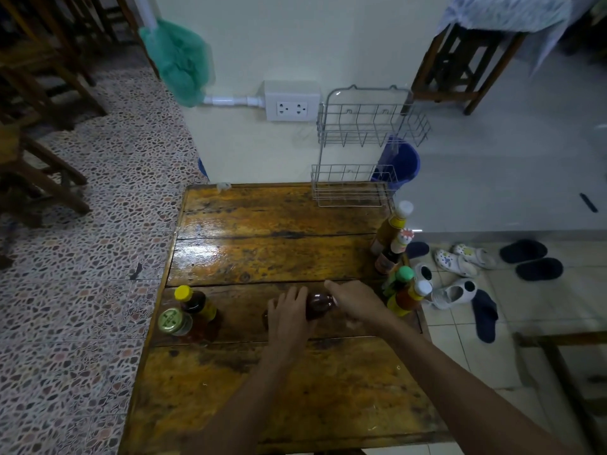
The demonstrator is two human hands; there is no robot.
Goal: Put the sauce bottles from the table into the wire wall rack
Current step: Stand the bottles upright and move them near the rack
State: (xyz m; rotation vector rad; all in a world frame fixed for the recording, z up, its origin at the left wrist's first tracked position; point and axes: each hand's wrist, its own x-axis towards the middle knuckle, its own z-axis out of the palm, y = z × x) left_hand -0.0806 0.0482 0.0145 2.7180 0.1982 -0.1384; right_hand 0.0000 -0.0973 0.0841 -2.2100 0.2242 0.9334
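Both hands (pixel 289 310) (pixel 356 298) on dark bottle (pixel 318 303) (rack (pixel 371 126) w/o bottles).

1. Both bare forearms reach forward from the lower edge, converging near mid-frame.
2. Left hand (pixel 289 311): palm down, back of hand up, fingers (pixel 297 295) together and curved over the left side of a dark bottle (pixel 318 305), touching it.
3. Right hand (pixel 356 298): palm down, wrist angled inward to the left, resting over the bottle's right end; index finger stretched forward-left.
4. Whether the right fingers actually wrap the bottle is hidden by the hand itself.
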